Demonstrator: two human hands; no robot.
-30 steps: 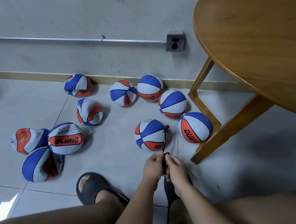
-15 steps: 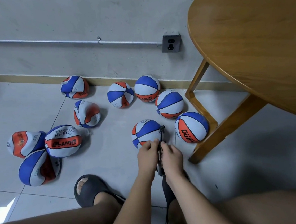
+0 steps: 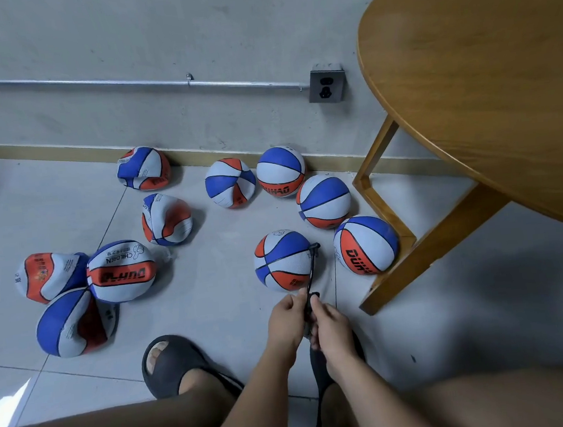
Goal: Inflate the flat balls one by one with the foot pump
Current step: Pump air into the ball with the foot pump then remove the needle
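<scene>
A red, white and blue ball (image 3: 283,259) lies on the tiled floor just beyond my hands, with a thin black pump hose (image 3: 311,266) plugged into its right side. My left hand (image 3: 288,319) and my right hand (image 3: 330,325) both grip the top of the black pump (image 3: 316,361), which stands between them and is mostly hidden. Round balls (image 3: 365,244) sit to the right near the table leg. Several crumpled flat balls (image 3: 120,272) lie at the left.
A round wooden table (image 3: 486,66) overhangs the right side, its legs (image 3: 424,251) on the floor beside the balls. My left foot in a black slipper (image 3: 171,365) stands on the floor. A wall socket (image 3: 326,85) and metal conduit run along the wall.
Both hands rose along the pump toward the ball, then came back down a little. The balls have stayed where they were.
</scene>
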